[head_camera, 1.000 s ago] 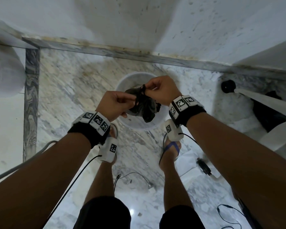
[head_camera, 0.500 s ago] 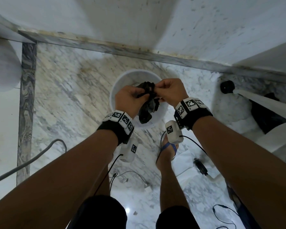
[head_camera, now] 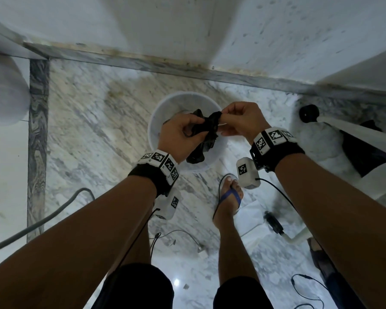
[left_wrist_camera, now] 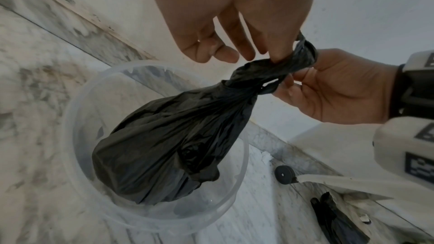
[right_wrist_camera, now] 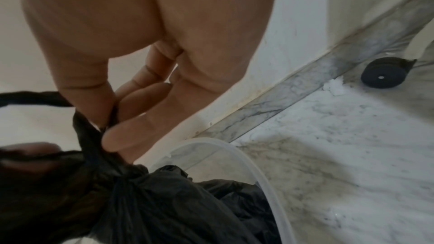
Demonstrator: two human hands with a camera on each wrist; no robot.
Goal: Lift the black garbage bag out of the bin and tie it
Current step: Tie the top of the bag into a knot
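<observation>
The black garbage bag point(head_camera: 202, 145) hangs above the translucent white bin point(head_camera: 153, 130), its lower end inside the rim. Its body point(left_wrist_camera: 169, 146) is bunched and the neck point(left_wrist_camera: 270, 70) is twisted into a rope with a small loop. My left hand point(head_camera: 183, 134) holds the neck from the left, its fingers point(left_wrist_camera: 279, 57) curled into the twist. My right hand point(head_camera: 236, 121) pinches the neck's end between thumb and fingers point(right_wrist_camera: 94, 107). The bag point(right_wrist_camera: 164, 201) fills the lower part of the right wrist view beside the bin rim point(right_wrist_camera: 246, 155).
The bin stands on a marble floor near the wall's skirting point(head_camera: 187, 68). A black caster wheel point(head_camera: 309, 112) and another black bag point(left_wrist_camera: 335, 218) lie to the right. Cables point(head_camera: 274, 190), a grey hose point(head_camera: 54, 210) and my sandalled foot point(head_camera: 230, 197) are close below.
My left hand has come in from the lower left to meet the right over the bin. The twisted neck is now stretched between both hands, the right drawing its end rightward.
</observation>
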